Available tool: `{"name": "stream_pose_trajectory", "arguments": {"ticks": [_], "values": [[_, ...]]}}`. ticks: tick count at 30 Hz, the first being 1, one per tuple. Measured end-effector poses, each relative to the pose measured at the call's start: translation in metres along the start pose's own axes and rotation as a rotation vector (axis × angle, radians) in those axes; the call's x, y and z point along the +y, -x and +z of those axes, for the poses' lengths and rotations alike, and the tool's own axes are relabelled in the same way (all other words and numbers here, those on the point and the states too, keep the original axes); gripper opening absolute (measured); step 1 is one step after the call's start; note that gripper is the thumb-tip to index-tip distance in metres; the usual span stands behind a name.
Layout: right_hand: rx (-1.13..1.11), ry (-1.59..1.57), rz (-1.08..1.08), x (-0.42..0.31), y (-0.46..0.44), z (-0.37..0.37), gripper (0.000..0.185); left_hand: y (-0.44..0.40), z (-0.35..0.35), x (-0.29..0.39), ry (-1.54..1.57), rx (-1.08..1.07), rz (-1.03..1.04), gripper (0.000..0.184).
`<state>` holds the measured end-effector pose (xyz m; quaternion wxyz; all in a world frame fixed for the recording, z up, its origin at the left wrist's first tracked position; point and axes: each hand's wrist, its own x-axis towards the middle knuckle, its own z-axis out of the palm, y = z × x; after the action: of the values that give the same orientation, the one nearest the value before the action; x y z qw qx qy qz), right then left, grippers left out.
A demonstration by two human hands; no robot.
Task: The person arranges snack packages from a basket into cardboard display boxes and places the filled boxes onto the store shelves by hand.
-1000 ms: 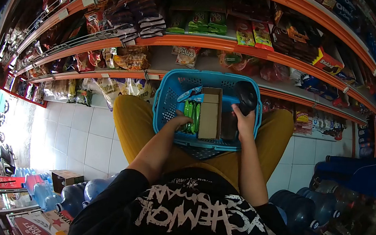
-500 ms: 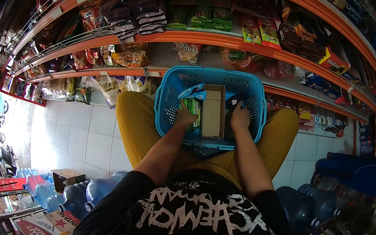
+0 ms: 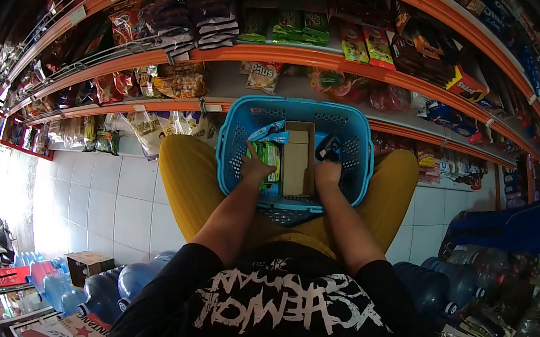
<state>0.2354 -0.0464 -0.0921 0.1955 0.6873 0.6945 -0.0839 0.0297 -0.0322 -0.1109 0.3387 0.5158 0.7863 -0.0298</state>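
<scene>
A blue plastic basket [image 3: 222, 169] sits between my knees. Inside it, an open cardboard box [image 3: 296, 161] stands in the middle, with green packets [image 3: 274, 154] to its left and a light-blue packet [image 3: 266, 130] behind them. My left hand [image 3: 256, 168] lies over the green packets, thumb and fingers spread. Right of the box, my right hand [image 3: 328, 174] reaches down by a dark object [image 3: 330, 147]; its fingers are mostly hidden, so its grip is unclear.
Shelves with orange edges [image 3: 264, 53] full of snack packets stand in front. Large blue water bottles [image 3: 105, 293] are at the lower left, and more bottles [image 3: 424, 288] at the lower right. A blue chair-like object [image 3: 505, 228] stands at the right.
The dark object came down from above the basket's right side into it, along with my right hand. My left hand moved from the packets' near left side to over them, its fingers spreading.
</scene>
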Motion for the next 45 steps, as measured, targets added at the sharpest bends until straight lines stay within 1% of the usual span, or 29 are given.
{"name": "stream_pose_trajectory", "arguments": {"ticks": [1,5,7,9,11,12,13,15,17,18,19,20,22,23,25,27,29,31,32,33,34,35,37,38,40,41,43,44,45], "values": [[-0.119,-0.148,0.109,-0.004,-0.001,0.007,0.021,0.0,-0.003,-0.001,0.026,-0.024,-0.01,0.128],[-0.136,-0.238,0.248,-0.002,0.005,0.023,0.023,-0.008,-0.008,-0.006,0.078,-0.082,-0.016,0.127],[-0.66,-0.4,0.055,0.009,0.008,0.001,0.052,-0.011,-0.014,-0.009,0.174,-0.112,-0.009,0.128],[-0.63,-0.401,0.104,0.003,0.007,-0.012,0.055,-0.012,-0.023,-0.01,0.161,-0.029,-0.017,0.125],[-0.585,-0.404,0.219,-0.006,0.006,-0.02,0.061,-0.015,-0.033,-0.019,0.279,0.037,0.195,0.118],[-0.566,-0.408,0.278,-0.011,0.007,-0.022,0.064,0.011,-0.057,-0.01,0.293,0.139,0.235,0.1],[-0.548,-0.412,0.341,-0.015,0.008,-0.022,0.067,0.029,-0.08,-0.005,0.289,0.142,0.232,0.1],[-0.527,-0.421,0.477,-0.021,0.017,-0.019,0.074,0.051,-0.111,-0.002,0.997,-0.09,0.288,0.076],[-0.539,-0.43,0.55,-0.027,0.033,-0.021,0.078,0.059,-0.117,-0.008,1.509,-0.276,0.308,0.055],[-0.541,-0.408,0.565,-0.026,0.036,-0.033,0.083,0.051,-0.109,-0.015,1.683,-0.35,0.322,0.049],[-0.538,-0.385,0.579,-0.025,0.035,-0.041,0.089,0.048,-0.105,-0.017,1.678,-0.356,0.327,0.049],[-0.537,-0.391,0.585,-0.02,0.029,-0.036,0.089,0.045,-0.101,-0.02,1.751,-0.398,0.307,0.048],[-0.353,-0.869,0.627,0.0,0.006,-0.005,0.08,0.049,-0.1,-0.013,1.803,-0.41,0.283,0.047],[-0.35,-0.865,0.631,0.013,-0.013,0.024,0.08,0.044,-0.096,-0.007,1.806,-0.415,0.284,0.047],[-0.464,-1.057,0.669,0.032,-0.045,0.079,0.067,0.035,-0.085,0.0,1.752,-0.389,0.352,0.038],[-0.481,-0.989,0.577,0.033,-0.042,0.063,0.059,0.03,-0.078,0.012,1.788,-0.407,0.386,0.037],[-0.498,-0.918,0.496,0.027,-0.035,0.057,0.052,0.024,-0.071,0.015,1.833,-0.584,0.321,0.047],[-0.175,-0.657,0.546,0.017,-0.03,0.056,0.051,0.018,-0.061,0.022,1.788,-0.546,0.327,0.05],[-0.172,-0.653,0.549,0.018,-0.031,0.052,0.051,0.015,-0.056,0.022,1.737,-0.501,0.326,0.053],[-0.197,-0.733,0.424,0.021,-0.029,0.042,0.051,0.02,-0.057,0.025,1.74,-0.507,0.325,0.053],[-0.22,-0.807,0.299,0.024,-0.023,0.024,0.051,0.029,-0.063,0.03,1.622,-0.394,0.323,0.056],[-0.221,-0.795,0.305,0.028,-0.014,0.008,0.051,0.039,-0.069,0.035,1.506,-0.286,0.315,0.06],[-0.008,-0.919,0.164,0.028,0.029,-0.054,0.047,0.046,-0.074,0.038,1.461,-0.305,0.278,0.065],[-0.016,-0.909,0.165,0.032,0.042,-0.071,0.047,0.046,-0.073,0.039,1.44,-0.297,0.246,0.066],[0.279,-1.062,0.027,0.034,0.064,-0.101,0.038,0.038,-0.063,0.038,1.46,-0.258,0.276,0.068],[0.277,-1.058,0.024,0.032,0.076,-0.118,0.038,0.034,-0.055,0.038,1.464,-0.256,0.274,0.068],[0.546,-0.929,-0.19,0.017,0.101,-0.148,0.029,0.031,-0.044,0.04,1.501,-0.242,0.337,0.069],[0.626,-0.844,-0.288,0.004,0.116,-0.159,0.028,0.036,-0.044,0.045,1.523,-0.199,0.276,0.057],[0.703,-0.758,-0.387,-0.012,0.129,-0.163,0.028,0.038,-0.04,0.048,1.529,-0.19,0.269,0.057]]}}
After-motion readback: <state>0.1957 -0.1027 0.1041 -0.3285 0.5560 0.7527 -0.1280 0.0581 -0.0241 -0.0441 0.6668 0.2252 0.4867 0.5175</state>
